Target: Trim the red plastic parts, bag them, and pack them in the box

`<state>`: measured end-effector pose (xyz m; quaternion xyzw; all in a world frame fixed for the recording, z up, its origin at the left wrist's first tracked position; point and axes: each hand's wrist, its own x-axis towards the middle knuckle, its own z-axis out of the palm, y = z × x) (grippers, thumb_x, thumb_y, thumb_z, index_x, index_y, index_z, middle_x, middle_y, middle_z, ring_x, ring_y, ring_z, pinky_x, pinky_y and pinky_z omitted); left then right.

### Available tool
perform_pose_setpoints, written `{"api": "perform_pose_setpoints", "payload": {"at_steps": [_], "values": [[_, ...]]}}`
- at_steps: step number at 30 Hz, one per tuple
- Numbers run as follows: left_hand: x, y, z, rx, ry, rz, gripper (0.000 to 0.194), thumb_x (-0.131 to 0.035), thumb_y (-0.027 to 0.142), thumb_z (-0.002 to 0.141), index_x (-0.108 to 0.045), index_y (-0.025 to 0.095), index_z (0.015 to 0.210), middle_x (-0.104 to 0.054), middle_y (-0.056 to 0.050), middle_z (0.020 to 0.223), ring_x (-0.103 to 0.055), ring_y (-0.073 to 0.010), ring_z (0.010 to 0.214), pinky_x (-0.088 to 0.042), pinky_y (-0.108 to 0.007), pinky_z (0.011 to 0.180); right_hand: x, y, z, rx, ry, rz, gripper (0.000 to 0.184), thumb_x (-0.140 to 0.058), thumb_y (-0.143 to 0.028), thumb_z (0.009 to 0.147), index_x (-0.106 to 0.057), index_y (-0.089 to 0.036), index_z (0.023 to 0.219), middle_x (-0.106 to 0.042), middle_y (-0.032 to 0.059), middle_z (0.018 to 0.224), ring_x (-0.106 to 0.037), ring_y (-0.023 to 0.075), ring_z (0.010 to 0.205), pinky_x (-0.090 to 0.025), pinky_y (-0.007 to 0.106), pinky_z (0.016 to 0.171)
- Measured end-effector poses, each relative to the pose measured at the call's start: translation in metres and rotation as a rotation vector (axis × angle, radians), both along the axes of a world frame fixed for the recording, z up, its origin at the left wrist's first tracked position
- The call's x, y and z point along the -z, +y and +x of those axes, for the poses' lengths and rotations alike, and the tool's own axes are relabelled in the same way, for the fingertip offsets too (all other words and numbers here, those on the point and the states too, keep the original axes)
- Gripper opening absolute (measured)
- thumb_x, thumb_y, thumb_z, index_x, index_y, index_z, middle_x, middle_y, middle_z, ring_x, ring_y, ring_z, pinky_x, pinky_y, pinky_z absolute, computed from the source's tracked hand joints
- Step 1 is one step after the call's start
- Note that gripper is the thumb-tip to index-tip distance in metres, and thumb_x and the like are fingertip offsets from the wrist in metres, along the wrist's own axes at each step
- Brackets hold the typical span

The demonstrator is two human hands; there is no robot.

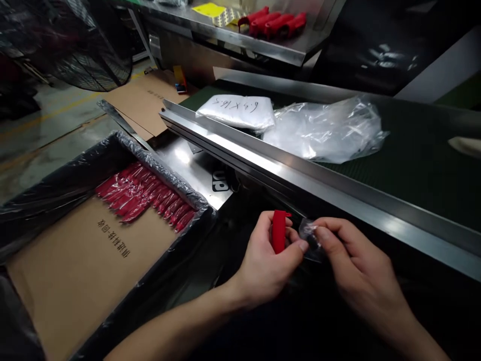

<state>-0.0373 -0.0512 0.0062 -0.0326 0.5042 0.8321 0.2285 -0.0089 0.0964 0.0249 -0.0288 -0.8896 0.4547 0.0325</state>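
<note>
My left hand is closed around a small red plastic piece, held upright between thumb and fingers. My right hand pinches a small clear plastic bag right beside the red piece, its edge touching my left thumb. Both hands hover low in front of the steel rail of a green conveyor belt.
A cardboard box lined with black plastic stands at the left, with a row of bagged red pieces along its far side. Clear bags and a white packet lie on the belt. More red pieces sit on a steel shelf behind. A fan stands far left.
</note>
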Motion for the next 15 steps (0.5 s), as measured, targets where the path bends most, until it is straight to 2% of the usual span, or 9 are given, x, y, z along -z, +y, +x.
{"api": "perform_pose_setpoints", "payload": {"at_steps": [2, 4, 7, 9, 12, 13, 15], "values": [[0.009, -0.005, 0.003, 0.004, 0.052, -0.187, 0.031, -0.069, 0.024, 0.081, -0.046, 0.021, 0.101, -0.054, 0.003, 0.080, -0.047, -0.0057, 0.064, -0.041, -0.019, 0.062, 0.008, 0.002, 0.007, 0.057, -0.002, 0.031, 0.020, -0.047, -0.039, 0.099, -0.061, -0.026, 0.103, -0.065, -0.0014, 0.092, -0.062, 0.0108, 0.081, -0.048, 0.018, 0.063], [0.016, -0.010, 0.005, 0.018, 0.140, -0.398, 0.029, -0.065, 0.024, 0.084, -0.045, 0.023, 0.105, -0.056, 0.003, 0.084, -0.051, -0.0082, 0.070, -0.043, -0.020, 0.065, 0.010, 0.005, 0.011, 0.077, 0.086, 0.104, 0.018, -0.047, -0.035, 0.099, -0.061, -0.025, 0.100, -0.062, 0.0007, 0.094, -0.060, 0.0119, 0.083, -0.048, 0.021, 0.068], [0.021, -0.010, 0.010, 0.102, 0.349, -0.635, 0.040, -0.061, 0.022, 0.085, -0.042, 0.026, 0.120, -0.060, 0.001, 0.090, -0.058, -0.0127, 0.077, -0.046, -0.026, 0.072, 0.004, 0.006, 0.015, 0.009, 0.209, 0.171, 0.016, -0.050, -0.032, 0.097, -0.060, -0.023, 0.105, -0.058, 0.0037, 0.098, -0.059, 0.0140, 0.087, -0.049, 0.025, 0.074], [0.024, -0.007, 0.015, 0.169, 0.546, -0.704, 0.053, -0.059, 0.019, 0.084, -0.035, 0.026, 0.131, -0.061, -0.002, 0.095, -0.060, -0.0152, 0.078, -0.047, -0.029, 0.073, -0.002, 0.005, 0.016, -0.133, 0.139, 0.139, 0.018, -0.054, -0.032, 0.096, -0.058, -0.024, 0.112, -0.059, 0.0020, 0.094, -0.058, 0.0127, 0.079, -0.049, 0.024, 0.068], [0.029, -0.002, 0.023, 0.221, 0.765, -0.730, 0.061, -0.053, 0.015, 0.085, -0.026, 0.027, 0.139, -0.061, -0.004, 0.099, -0.061, -0.0161, 0.079, -0.048, -0.030, 0.072, -0.009, 0.007, 0.023, -0.270, -0.020, 0.005, 0.011, -0.055, -0.030, 0.096, -0.059, -0.027, 0.105, -0.061, -0.0028, 0.088, -0.057, 0.0092, 0.071, -0.047, 0.019, 0.058], [0.030, -0.001, 0.024, 0.232, 0.782, -0.742, 0.062, -0.052, 0.013, 0.085, -0.026, 0.028, 0.139, -0.060, -0.004, 0.101, -0.060, -0.0159, 0.080, -0.047, -0.030, 0.073, -0.010, 0.010, 0.027, -0.257, -0.017, -0.026, 0.008, -0.055, -0.028, 0.096, -0.060, -0.028, 0.102, -0.062, -0.0035, 0.089, -0.058, 0.0088, 0.072, -0.047, 0.018, 0.058], [0.033, 0.000, 0.022, 0.237, 0.701, -0.730, 0.067, -0.058, 0.010, 0.079, -0.030, 0.030, 0.137, -0.059, -0.002, 0.103, -0.059, -0.0151, 0.081, -0.046, -0.029, 0.074, -0.012, 0.020, 0.040, -0.150, 0.076, 0.012, 0.009, -0.055, -0.026, 0.096, -0.060, -0.029, 0.103, -0.063, -0.0029, 0.095, -0.060, 0.0100, 0.080, -0.049, 0.018, 0.064]]}}
